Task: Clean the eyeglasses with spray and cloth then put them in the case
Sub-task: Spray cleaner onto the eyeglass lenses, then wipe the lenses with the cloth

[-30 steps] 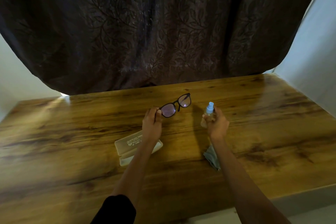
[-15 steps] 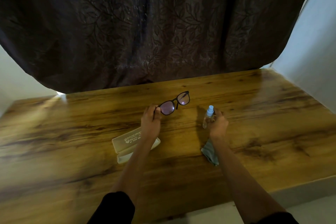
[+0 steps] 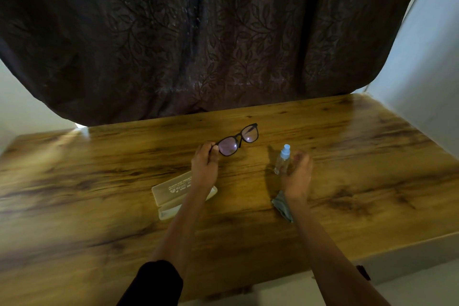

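Black-framed eyeglasses [image 3: 238, 139] are held above the wooden table [image 3: 99, 181] by my left hand [image 3: 205, 166], which pinches their left end. A small clear spray bottle [image 3: 282, 159] with a pale blue cap stands upright on the table. My right hand [image 3: 298, 176] is right beside it on the right, fingers loosened and blurred, not wrapped around it. A cream glasses case [image 3: 171, 191] lies open under my left forearm. The grey cloth [image 3: 282, 206] lies crumpled by my right wrist, partly hidden by it.
A dark leaf-patterned curtain [image 3: 198, 45] hangs behind the table's far edge. A pale wall [image 3: 427, 69] borders the table on the right. The table's front edge runs near my elbows.
My right hand lowered the spray bottle from the air onto the table and loosened its fingers. My left hand kept the eyeglasses at about the same spot.
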A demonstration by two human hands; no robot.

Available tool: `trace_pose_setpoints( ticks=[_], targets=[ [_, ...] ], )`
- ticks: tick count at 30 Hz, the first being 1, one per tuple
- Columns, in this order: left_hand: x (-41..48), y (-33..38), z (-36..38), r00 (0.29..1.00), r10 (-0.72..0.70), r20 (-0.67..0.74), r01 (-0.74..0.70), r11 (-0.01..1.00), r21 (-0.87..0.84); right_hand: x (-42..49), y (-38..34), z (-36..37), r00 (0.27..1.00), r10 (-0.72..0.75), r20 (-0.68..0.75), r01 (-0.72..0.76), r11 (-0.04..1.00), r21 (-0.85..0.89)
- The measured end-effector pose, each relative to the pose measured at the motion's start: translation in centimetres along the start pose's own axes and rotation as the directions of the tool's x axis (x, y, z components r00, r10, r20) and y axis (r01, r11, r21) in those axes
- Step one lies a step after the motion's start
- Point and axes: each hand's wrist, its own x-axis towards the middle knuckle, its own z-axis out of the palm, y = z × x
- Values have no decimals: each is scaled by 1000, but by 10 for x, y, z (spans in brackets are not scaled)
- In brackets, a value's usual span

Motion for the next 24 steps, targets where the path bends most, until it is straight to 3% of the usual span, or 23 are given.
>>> trace_pose_setpoints(
  ticks=[4,13,18,24],
  targets=[
    [-4,2,2,1000,21,21,-21,1000,6,-20,7,-6,991,-126,42,131,981,-141],
    [-17,4,0,999,-32,27,32,999,10,-57,31,-16,981,-20,192,96,915,-393],
    [-24,7,-2,1000,-15,26,15,1000,8,-68,41,-15,971,10,237,95,898,-430],
    [-28,14,-5,1000,23,15,-23,1000,16,-69,42,-16,967,-77,242,181,878,-443]
  ],
)
